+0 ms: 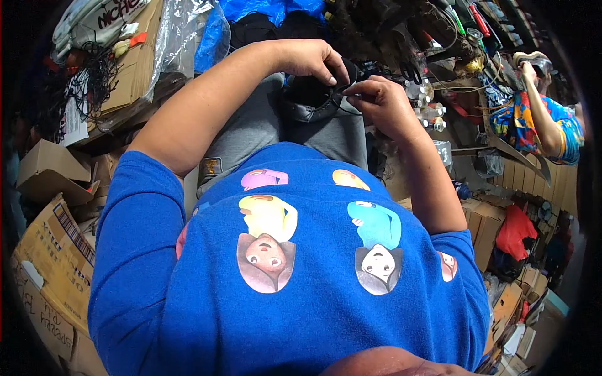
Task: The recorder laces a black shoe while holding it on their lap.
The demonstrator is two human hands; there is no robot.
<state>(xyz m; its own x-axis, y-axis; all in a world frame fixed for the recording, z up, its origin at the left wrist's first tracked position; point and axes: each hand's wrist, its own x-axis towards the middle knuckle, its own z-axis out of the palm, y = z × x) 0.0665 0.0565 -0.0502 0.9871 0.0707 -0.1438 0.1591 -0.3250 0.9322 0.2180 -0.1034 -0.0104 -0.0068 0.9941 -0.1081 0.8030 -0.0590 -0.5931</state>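
Note:
A black shoe [305, 111] rests on my lap between my thighs, its dark opening facing up. My left hand [313, 61] reaches over it from the left, with thumb and forefinger closed on the edge of the shoe's upper. At the right side of the shoe, my right hand [381, 103] is closed in a pinch close to the left fingertips. A thin dark strand, seemingly a shoelace [350, 113], runs between the shoe and the right fingers. The exact grip is small and partly hidden.
Beyond my knees lie more black shoes [254, 28] on blue plastic [263, 7]. Cardboard boxes [53, 169] stand at left, below a pile of black laces [94, 81]. Small bottles [433, 113] stand at right. Another person [539, 122] holds a shoe at far right.

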